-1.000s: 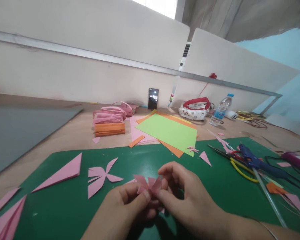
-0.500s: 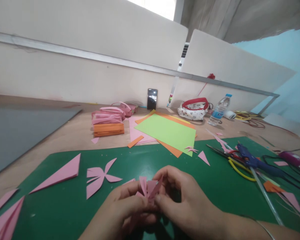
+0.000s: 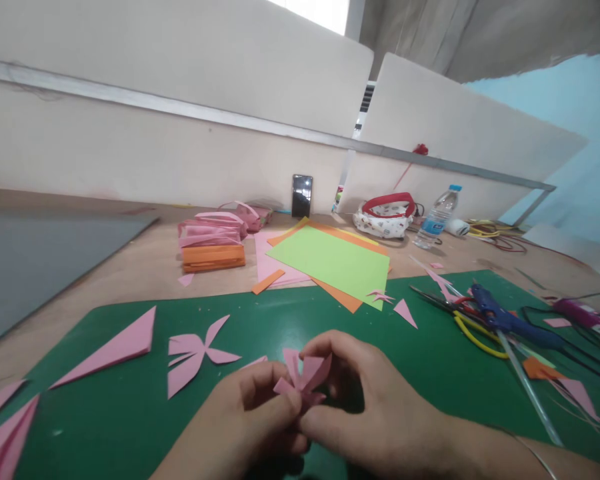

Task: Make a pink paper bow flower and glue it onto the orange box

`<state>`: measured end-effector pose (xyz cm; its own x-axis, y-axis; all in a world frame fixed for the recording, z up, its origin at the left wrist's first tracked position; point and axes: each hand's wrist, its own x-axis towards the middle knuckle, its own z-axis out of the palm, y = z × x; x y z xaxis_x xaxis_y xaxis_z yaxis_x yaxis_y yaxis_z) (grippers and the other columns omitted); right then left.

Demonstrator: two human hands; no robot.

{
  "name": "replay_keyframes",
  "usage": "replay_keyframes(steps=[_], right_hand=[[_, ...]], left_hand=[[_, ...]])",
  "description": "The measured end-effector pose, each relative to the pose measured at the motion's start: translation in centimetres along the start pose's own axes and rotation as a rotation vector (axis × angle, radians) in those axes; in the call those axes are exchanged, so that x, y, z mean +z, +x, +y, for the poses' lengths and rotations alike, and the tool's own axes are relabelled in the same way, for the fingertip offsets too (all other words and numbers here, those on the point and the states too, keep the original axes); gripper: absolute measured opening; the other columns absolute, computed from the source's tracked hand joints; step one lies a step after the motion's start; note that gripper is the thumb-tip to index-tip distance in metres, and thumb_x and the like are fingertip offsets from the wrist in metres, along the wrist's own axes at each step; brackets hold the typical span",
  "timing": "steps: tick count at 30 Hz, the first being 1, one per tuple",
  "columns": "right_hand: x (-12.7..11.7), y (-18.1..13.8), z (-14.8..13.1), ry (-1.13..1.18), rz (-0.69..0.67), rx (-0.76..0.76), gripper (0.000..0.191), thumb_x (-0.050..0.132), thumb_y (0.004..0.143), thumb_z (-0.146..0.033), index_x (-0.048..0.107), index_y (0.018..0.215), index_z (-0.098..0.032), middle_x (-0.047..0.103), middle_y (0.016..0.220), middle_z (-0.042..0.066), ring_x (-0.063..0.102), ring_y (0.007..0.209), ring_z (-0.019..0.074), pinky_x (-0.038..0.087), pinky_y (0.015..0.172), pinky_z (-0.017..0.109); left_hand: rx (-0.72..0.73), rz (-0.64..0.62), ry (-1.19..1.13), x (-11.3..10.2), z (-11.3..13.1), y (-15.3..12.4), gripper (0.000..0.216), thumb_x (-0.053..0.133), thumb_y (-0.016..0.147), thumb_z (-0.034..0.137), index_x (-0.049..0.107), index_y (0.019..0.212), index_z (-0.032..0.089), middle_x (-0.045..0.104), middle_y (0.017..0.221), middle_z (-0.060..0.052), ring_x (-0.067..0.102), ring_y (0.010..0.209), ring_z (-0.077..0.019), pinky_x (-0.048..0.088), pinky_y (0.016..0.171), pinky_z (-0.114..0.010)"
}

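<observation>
Between my two hands is a small pink paper flower, its petals fanned upward. My left hand pinches its base from the left, thumb on the near side. From the right, my right hand is closed on it too, thumb low near the base and fingers curled behind a petal. The lower part of the flower is hidden by my thumbs. Left of my hands, a flat cut-out of pink paper petals lies on the green cutting mat. A folded pink paper triangle lies farther left.
On the right lie a blue glue gun with a clear glue stick and yellow-handled scissors. Behind are green paper sheets, pink and orange paper bundles, a phone, a pouch and a water bottle.
The flower has turned and its petals now spread wider, facing me more. My right thumb has shifted lower and left along its base. The whole view has moved slightly.
</observation>
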<state>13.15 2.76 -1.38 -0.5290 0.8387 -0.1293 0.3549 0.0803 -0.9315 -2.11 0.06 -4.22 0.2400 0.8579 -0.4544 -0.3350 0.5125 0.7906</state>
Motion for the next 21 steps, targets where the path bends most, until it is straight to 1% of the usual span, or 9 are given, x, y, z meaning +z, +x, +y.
replay_keyframes(steps=[3, 5, 7, 9, 11, 14, 16, 19, 21], right_hand=[[-0.14, 0.09, -0.01, -0.035, 0.04, -0.027, 0.029, 0.059, 0.068, -0.012, 0.056, 0.096, -0.018, 0.061, 0.077, -0.001, 0.056, 0.067, 0.0113, 0.046, 0.06, 0.021], [-0.22, 0.14, 0.07, -0.097, 0.071, -0.063, 0.029, 0.058, 0.068, -0.012, 0.059, 0.096, -0.019, 0.062, 0.078, -0.001, 0.056, 0.067, 0.0113, 0.047, 0.061, 0.021], [-0.28, 0.12, 0.14, -0.126, 0.073, -0.08, 0.029, 0.059, 0.068, -0.012, 0.06, 0.096, -0.019, 0.064, 0.081, 0.0, 0.057, 0.069, 0.0116, 0.047, 0.063, 0.022], [-0.31, 0.05, 0.14, -0.109, 0.049, -0.073, 0.03, 0.059, 0.068, -0.013, 0.06, 0.097, -0.018, 0.065, 0.083, 0.001, 0.057, 0.07, 0.0119, 0.047, 0.064, 0.022], [-0.33, -0.02, 0.05, -0.077, 0.011, -0.047, 0.032, 0.058, 0.068, -0.011, 0.059, 0.099, -0.018, 0.066, 0.084, 0.001, 0.057, 0.07, 0.0118, 0.047, 0.064, 0.022], [-0.33, -0.03, -0.16, -0.054, -0.023, -0.014, 0.032, 0.057, 0.067, -0.009, 0.059, 0.098, -0.017, 0.064, 0.08, 0.0, 0.056, 0.067, 0.011, 0.046, 0.061, 0.021], [-0.29, -0.01, -0.22, -0.065, -0.018, -0.014, 0.03, 0.056, 0.067, -0.008, 0.06, 0.095, -0.016, 0.062, 0.077, 0.0, 0.055, 0.066, 0.0105, 0.045, 0.059, 0.02], [-0.12, -0.01, -0.05, -0.087, 0.002, -0.023, 0.028, 0.055, 0.066, -0.007, 0.061, 0.092, -0.017, 0.062, 0.076, -0.001, 0.054, 0.065, 0.0102, 0.044, 0.06, 0.02], [0.03, -0.03, 0.19, -0.099, 0.014, -0.022, 0.027, 0.055, 0.066, -0.008, 0.061, 0.091, -0.017, 0.062, 0.074, -0.001, 0.054, 0.064, 0.0104, 0.044, 0.059, 0.02]], left_hand=[[0.032, -0.011, 0.091, -0.11, -0.34, 0.25, 0.027, 0.074, 0.061, 0.034, 0.053, 0.058, 0.018, 0.053, 0.05, 0.003, 0.045, 0.049, -0.0104, 0.034, 0.051, -0.023], [0.05, -0.019, 0.155, -0.09, -0.29, 0.25, 0.026, 0.073, 0.062, 0.034, 0.053, 0.057, 0.018, 0.052, 0.048, 0.003, 0.042, 0.047, -0.0096, 0.032, 0.049, -0.023], [0.058, -0.025, 0.226, -0.01, -0.09, 0.13, 0.024, 0.071, 0.064, 0.033, 0.055, 0.057, 0.017, 0.051, 0.048, 0.003, 0.04, 0.047, -0.0092, 0.031, 0.048, -0.023], [0.059, -0.037, 0.271, 0.07, 0.1, -0.04, 0.02, 0.069, 0.064, 0.03, 0.056, 0.058, 0.016, 0.051, 0.049, 0.002, 0.04, 0.048, -0.0093, 0.03, 0.048, -0.022], [0.057, -0.054, 0.262, 0.11, 0.21, -0.19, 0.016, 0.067, 0.063, 0.028, 0.059, 0.058, 0.015, 0.052, 0.052, 0.001, 0.042, 0.05, -0.0098, 0.031, 0.049, -0.022], [0.065, -0.104, 0.207, 0.08, 0.26, -0.3, 0.015, 0.065, 0.063, 0.029, 0.063, 0.062, 0.014, 0.053, 0.055, 0.0, 0.044, 0.053, -0.0109, 0.031, 0.051, -0.023], [0.068, -0.121, 0.229, 0.01, 0.36, -0.32, 0.012, 0.063, 0.063, 0.027, 0.063, 0.061, 0.015, 0.053, 0.054, 0.0, 0.044, 0.053, -0.0112, 0.031, 0.051, -0.023], [0.063, -0.116, 0.324, -0.09, 0.59, -0.35, 0.007, 0.059, 0.06, 0.022, 0.062, 0.059, 0.015, 0.053, 0.052, 0.001, 0.044, 0.051, -0.0117, 0.03, 0.05, -0.023], [0.065, -0.116, 0.357, -0.17, 0.66, -0.39, 0.008, 0.058, 0.058, 0.021, 0.063, 0.059, 0.015, 0.054, 0.052, 0.001, 0.045, 0.052, -0.0128, 0.031, 0.051, -0.024]])
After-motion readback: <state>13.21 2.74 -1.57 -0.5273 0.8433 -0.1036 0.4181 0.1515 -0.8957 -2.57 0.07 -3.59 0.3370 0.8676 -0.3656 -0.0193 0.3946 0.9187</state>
